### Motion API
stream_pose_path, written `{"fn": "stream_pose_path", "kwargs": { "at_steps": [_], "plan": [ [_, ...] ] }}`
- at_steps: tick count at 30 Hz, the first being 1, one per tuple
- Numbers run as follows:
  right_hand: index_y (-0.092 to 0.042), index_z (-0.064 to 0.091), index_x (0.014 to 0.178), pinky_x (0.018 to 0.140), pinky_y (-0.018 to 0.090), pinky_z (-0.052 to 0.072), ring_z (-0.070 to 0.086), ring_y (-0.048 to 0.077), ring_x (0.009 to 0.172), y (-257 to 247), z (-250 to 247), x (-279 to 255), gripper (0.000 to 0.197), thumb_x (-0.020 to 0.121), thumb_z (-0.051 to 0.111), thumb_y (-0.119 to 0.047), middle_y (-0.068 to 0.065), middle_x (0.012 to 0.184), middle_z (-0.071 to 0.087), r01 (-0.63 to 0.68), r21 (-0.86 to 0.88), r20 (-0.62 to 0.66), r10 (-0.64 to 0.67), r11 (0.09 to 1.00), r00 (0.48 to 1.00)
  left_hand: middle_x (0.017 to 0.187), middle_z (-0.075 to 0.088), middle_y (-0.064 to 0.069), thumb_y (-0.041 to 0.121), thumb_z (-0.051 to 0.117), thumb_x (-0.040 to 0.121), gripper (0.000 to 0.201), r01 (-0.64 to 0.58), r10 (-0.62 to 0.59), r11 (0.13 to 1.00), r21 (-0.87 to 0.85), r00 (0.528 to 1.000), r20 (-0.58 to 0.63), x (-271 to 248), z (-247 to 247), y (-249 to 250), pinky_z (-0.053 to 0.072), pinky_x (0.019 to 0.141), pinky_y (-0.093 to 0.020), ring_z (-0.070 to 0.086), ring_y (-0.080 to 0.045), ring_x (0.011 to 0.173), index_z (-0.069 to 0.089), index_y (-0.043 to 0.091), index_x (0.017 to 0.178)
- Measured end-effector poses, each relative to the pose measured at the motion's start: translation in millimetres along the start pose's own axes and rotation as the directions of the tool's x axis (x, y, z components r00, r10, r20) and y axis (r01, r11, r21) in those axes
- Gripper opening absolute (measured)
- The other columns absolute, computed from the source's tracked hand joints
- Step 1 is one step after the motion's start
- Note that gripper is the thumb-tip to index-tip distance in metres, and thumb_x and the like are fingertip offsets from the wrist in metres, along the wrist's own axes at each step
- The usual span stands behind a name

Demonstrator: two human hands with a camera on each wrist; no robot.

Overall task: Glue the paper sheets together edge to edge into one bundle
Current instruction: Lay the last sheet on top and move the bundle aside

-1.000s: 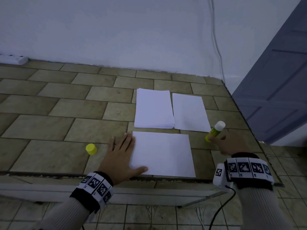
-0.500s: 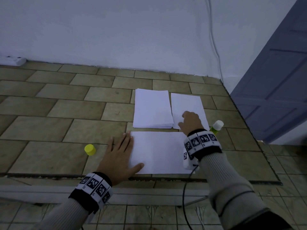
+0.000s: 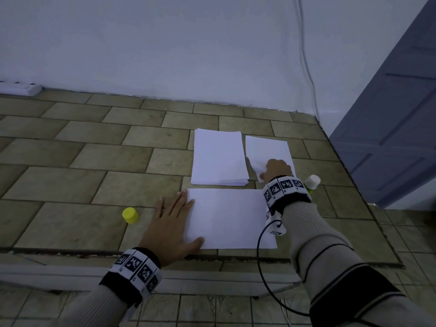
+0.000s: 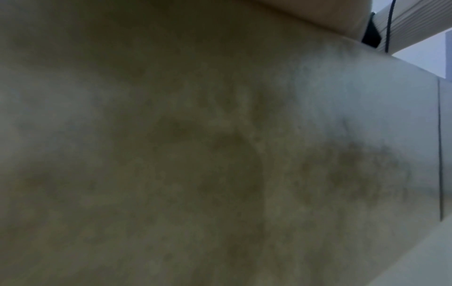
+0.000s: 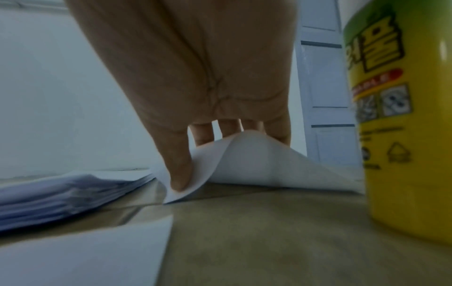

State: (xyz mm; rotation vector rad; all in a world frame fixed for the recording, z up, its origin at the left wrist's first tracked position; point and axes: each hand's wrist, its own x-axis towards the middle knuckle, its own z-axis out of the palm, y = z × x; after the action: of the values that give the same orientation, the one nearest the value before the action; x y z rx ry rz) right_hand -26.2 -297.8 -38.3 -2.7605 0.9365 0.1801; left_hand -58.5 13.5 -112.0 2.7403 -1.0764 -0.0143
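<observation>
A near white sheet (image 3: 228, 218) lies on the tiled counter, and my left hand (image 3: 174, 215) presses flat on its left edge. Behind it sits a stack of paper (image 3: 219, 156) with a single sheet (image 3: 266, 147) to its right. My right hand (image 3: 265, 171) pinches the single sheet's near left corner. In the right wrist view the thumb (image 5: 179, 170) and fingers curl that sheet (image 5: 257, 160) up off the counter. The yellow glue stick (image 3: 312, 182) stands uncapped just right of my right wrist. The left wrist view is only blurred tile.
The yellow glue cap (image 3: 130, 215) stands left of my left hand. The counter's front edge (image 3: 236, 256) runs just below the near sheet. A white power strip (image 3: 21, 88) lies at the far left by the wall. A door (image 3: 396, 114) stands at the right.
My right hand left the glue stick standing, moved left to the single sheet, and now pinches and lifts its near corner. The left hand has stayed put.
</observation>
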Motion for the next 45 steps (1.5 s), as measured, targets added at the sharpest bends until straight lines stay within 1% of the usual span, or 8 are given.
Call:
{"fn": "stream_pose_path", "kwargs": {
  "at_steps": [10,17,22,25,28,33,38,45],
  "plan": [
    [-0.004,0.059,0.119,0.079,0.029,0.043,0.060,0.025,0.097,-4.3,-52.2,-29.4,0.038,0.089,0.063,-0.027,0.011,0.111,0.065,0.295,0.416,-0.295,-0.179,0.860,0.938,0.161,0.007,0.005,0.080,0.010,0.083,0.095,0.052,-0.070,0.953,-0.297,0.996,-0.050,1.8,-5.8,-1.9,0.000,0.122,-0.042,0.008,-0.007,0.147,0.010,0.019,0.155],
    [-0.031,0.064,0.115,0.092,0.012,0.028,0.038,0.006,0.118,6.2,-43.6,-99.5,0.043,0.075,0.079,-0.025,-0.004,0.130,0.046,0.559,0.489,-0.281,-0.485,0.670,0.828,0.129,0.060,0.006,0.075,0.030,0.084,0.078,0.124,-0.374,0.478,-0.870,0.925,-0.074,18.1,-45.4,5.6,0.042,0.106,-0.040,0.054,-0.009,0.122,0.049,0.021,0.136],
    [-0.039,0.063,0.107,0.110,0.026,0.019,0.023,0.011,0.140,30.3,-9.1,-114.1,0.045,0.072,0.081,-0.018,-0.002,0.150,0.031,0.558,0.509,-0.183,-0.551,0.655,0.814,0.090,0.071,0.006,0.059,0.034,0.098,0.046,0.199,-0.460,-0.007,-0.980,0.870,0.180,40.1,-73.2,7.7,0.058,0.055,-0.028,0.071,-0.009,0.067,0.052,0.024,0.121],
    [-0.039,0.063,0.104,0.107,0.004,0.007,0.015,0.010,0.143,42.6,8.6,-117.0,0.044,0.072,0.081,-0.016,0.004,0.154,0.027,0.599,0.482,-0.215,-0.576,0.640,0.788,0.083,0.070,0.011,0.032,0.054,0.097,0.011,0.255,-0.399,0.050,-0.966,0.892,0.215,36.8,-75.0,9.1,0.055,0.054,-0.023,0.068,-0.002,0.069,0.058,0.028,0.107],
    [-0.033,0.064,0.108,0.101,-0.004,0.011,0.014,0.007,0.143,53.0,18.3,-117.6,0.042,0.073,0.080,-0.015,0.003,0.155,0.022,0.585,0.524,-0.205,-0.574,0.620,0.793,0.110,0.070,-0.001,0.002,0.060,0.092,0.031,0.301,-0.345,0.165,-0.939,0.910,0.231,30.3,-65.2,1.0,0.058,0.072,-0.023,0.068,-0.016,0.100,0.063,0.027,0.111],
    [-0.033,0.055,0.122,0.101,0.021,0.046,0.044,0.000,0.125,62.3,12.6,-116.0,0.060,0.076,0.075,0.001,-0.018,0.140,0.037,0.362,0.799,-0.052,-0.546,0.479,0.836,0.111,0.067,0.005,-0.005,0.061,0.089,0.037,0.305,-0.316,0.292,-0.907,0.926,0.209,25.7,-58.5,3.5,0.054,0.076,-0.014,0.063,-0.007,0.102,0.064,0.019,0.117],
    [-0.026,0.056,0.116,0.083,0.030,0.057,0.064,0.019,0.104,72.8,1.2,-110.7,0.046,0.083,0.065,0.005,0.001,0.125,0.056,0.123,0.892,0.092,-0.441,0.436,0.893,0.110,0.064,0.013,-0.001,0.060,0.091,0.037,0.298,-0.297,0.346,-0.890,0.934,0.197,24.8,-57.7,3.6,0.049,0.074,-0.006,0.059,0.001,0.102,0.062,0.028,0.114],
    [-0.024,0.064,0.104,0.068,0.008,0.043,0.056,0.006,0.081,75.7,9.3,-108.3,0.025,0.084,0.070,-0.010,-0.005,0.095,0.060,0.246,0.570,0.062,-0.339,0.784,0.939,0.110,0.068,0.001,0.007,0.064,0.091,0.043,0.329,-0.251,0.447,-0.832,0.939,0.237,23.4,-54.7,4.7,0.054,0.088,-0.023,0.065,-0.011,0.102,0.057,0.029,0.127]
  ]
}}
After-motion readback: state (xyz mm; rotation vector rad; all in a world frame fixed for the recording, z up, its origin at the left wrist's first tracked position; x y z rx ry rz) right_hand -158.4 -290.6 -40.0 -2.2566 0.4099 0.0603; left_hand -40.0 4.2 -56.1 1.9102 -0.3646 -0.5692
